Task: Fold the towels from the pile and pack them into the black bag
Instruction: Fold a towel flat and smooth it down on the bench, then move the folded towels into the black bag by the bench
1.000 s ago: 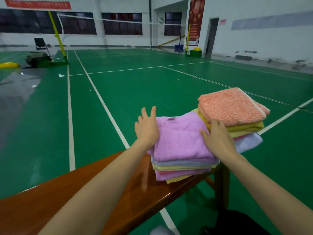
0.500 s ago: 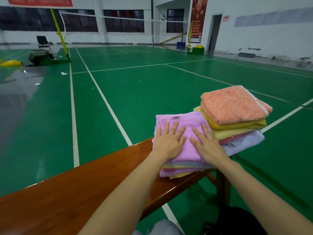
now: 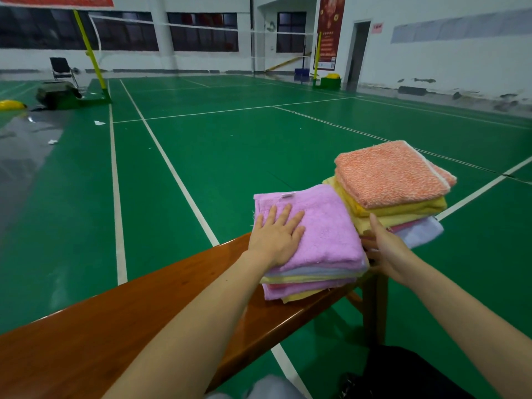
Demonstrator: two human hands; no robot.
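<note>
Left hand [image 3: 277, 236] pressing flat, fingers straight, on purple towel [image 3: 313, 226] topping stack. Right hand [image 3: 387, 249] sliding against stack side, grip unclear. Best lifting whole stack level, squeezing evenly.

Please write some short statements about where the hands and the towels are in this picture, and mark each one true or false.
1. The left hand lies flat on the purple towel. True.
2. The orange towel tops the stack nearer the person. False: it tops the farther stack.
3. The right hand rests on the orange towel. False: it is at the side, between the two stacks.
4. Both stacks sit on the bench. True.
5. The bench is white plastic. False: it is brown wood.
</note>
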